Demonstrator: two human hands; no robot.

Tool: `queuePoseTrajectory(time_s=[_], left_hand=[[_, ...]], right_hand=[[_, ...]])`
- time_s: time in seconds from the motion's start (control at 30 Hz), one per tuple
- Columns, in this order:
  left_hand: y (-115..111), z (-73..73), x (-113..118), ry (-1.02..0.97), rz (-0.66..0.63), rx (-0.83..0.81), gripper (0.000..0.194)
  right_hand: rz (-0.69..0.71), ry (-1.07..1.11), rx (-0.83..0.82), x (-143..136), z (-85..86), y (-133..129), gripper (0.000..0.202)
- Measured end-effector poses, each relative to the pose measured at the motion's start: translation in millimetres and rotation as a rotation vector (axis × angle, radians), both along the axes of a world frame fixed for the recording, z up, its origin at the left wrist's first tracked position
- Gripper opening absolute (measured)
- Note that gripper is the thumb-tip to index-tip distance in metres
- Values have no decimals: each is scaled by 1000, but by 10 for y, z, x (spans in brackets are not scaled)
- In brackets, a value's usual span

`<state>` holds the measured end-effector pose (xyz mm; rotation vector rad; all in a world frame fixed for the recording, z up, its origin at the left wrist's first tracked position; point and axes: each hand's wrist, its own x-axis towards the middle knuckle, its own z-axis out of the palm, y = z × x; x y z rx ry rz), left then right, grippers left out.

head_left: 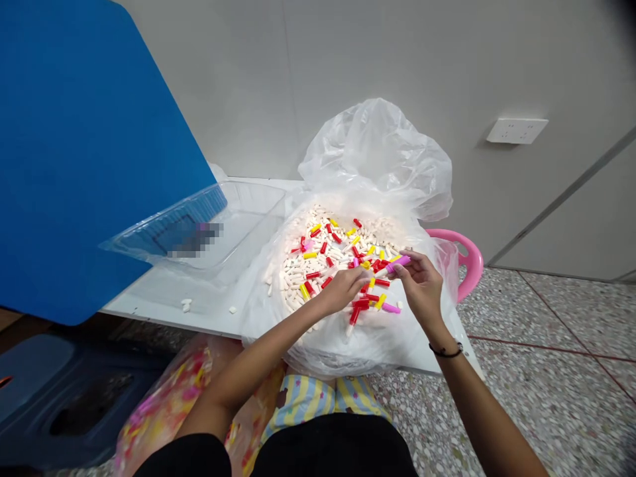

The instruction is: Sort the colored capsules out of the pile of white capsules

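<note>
My right hand [422, 281] pinches a pink-and-white tube [399, 263] between thumb and fingers, its white end pointing left. Just to the left, my left hand [340, 290] has its fingers drawn together close to that white end. What those fingers hold, if anything, is too small to make out. Beneath both hands, a clear plastic bag [278, 324] lies spread open with many small white pieces [295, 268] in it. Red, yellow and pink capped tubes are scattered among them, including a red one [354, 315] and a loose pink one [391, 308] near the front.
A clear plastic tray [248, 245] stands left on the white table [209, 318], before a blue board [99, 152]. Few white pieces [186, 305] lie near the table edge. A pink handle [470, 265] shows at right. Below are a dark blue stool [30, 424] and a filled bag [163, 404].
</note>
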<state>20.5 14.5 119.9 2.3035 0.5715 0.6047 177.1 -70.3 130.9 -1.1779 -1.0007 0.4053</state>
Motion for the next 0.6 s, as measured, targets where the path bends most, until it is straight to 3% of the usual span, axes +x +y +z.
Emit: queuePoseTrajectory(time_s=[0.2, 0.33, 0.5, 0.6], left_hand=[[-156, 69, -86, -38, -79, -69, 27], [-225, 122, -101, 15, -92, -42, 31], [-271, 147, -163, 145, -74, 207, 30], [-342, 144, -200, 245, -16, 449, 29]], right_hand=[[18, 18, 4, -36, 8, -193, 26], [109, -66, -55, -76, -67, -293, 26], [245, -279, -292, 36, -30, -456, 25], [356, -200, -456, 77, 22, -507, 32]])
